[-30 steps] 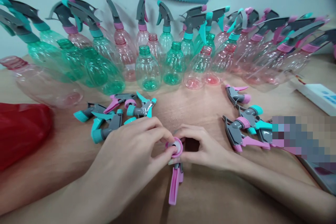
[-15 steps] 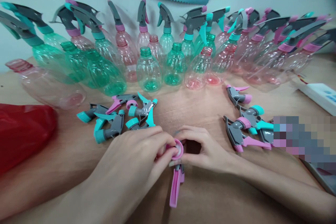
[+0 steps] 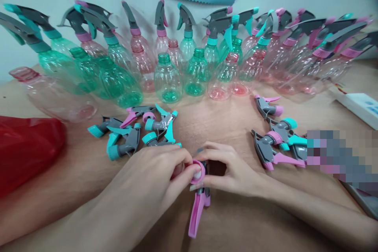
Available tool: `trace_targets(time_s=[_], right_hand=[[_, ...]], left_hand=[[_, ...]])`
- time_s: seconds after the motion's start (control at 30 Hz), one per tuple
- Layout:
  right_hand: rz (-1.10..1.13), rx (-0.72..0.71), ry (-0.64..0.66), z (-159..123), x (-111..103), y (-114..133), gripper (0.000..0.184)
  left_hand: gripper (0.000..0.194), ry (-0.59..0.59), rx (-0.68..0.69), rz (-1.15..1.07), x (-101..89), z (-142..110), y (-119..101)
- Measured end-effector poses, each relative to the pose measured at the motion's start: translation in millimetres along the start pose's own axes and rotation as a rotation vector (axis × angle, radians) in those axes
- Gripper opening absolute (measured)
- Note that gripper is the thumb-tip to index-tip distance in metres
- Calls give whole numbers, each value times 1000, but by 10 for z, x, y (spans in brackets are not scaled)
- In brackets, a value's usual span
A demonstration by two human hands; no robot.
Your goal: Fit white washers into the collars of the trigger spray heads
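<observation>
A pink-and-grey trigger spray head (image 3: pixel 195 216) is between my two hands in the middle of the table, its pink collar facing up toward me and its pink trigger pointing down. My left hand (image 3: pixel 156 177) pinches the collar's left side, thumb at the opening, where something small and whitish shows. Curled around the far and right sides of the head, my right hand (image 3: pixel 233 169) grips it with fingers and thumb. The fingers hide much of the grey body. Just beyond my left hand lies a pile of loose spray heads (image 3: pixel 125 141), teal and pink.
More spray heads (image 3: pixel 273 139) lie on the right. Across the back stand clear green bottles (image 3: pixel 196 73) and pink bottles (image 3: pixel 220 80), several with heads fitted. A pink bottle (image 3: pixel 59 98) tilts at left, near a red bag (image 3: pixel 29 149). A white power strip (image 3: pixel 364 106) sits far right.
The spray head has shifted slightly left and turned a little, its trigger end now lower. Both hands keep their hold, with the left thumb still at the collar opening.
</observation>
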State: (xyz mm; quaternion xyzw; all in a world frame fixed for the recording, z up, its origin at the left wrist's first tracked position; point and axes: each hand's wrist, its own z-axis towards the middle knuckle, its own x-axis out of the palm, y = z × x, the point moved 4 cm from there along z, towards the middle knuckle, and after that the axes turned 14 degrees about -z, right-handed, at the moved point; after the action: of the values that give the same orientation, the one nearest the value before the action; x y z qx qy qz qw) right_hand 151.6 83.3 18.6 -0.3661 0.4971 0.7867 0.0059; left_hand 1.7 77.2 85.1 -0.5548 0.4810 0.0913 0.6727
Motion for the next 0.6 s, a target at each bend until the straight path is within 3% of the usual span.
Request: trace_targets(time_s=[0.17, 0.3, 0.4, 0.6], right_hand=[[33, 20, 12, -2, -17, -40, 25], [131, 50, 38, 8, -35, -106, 22], [150, 56, 57, 13, -36, -120, 20], [172, 74, 70, 16, -42, -103, 18]], left_hand=[[25, 61, 43, -89, -61, -47, -12], [16, 121, 191, -60, -67, -95, -84], [19, 153, 205, 21, -43, -85, -90], [34, 74, 300, 86, -23, -63, -110]])
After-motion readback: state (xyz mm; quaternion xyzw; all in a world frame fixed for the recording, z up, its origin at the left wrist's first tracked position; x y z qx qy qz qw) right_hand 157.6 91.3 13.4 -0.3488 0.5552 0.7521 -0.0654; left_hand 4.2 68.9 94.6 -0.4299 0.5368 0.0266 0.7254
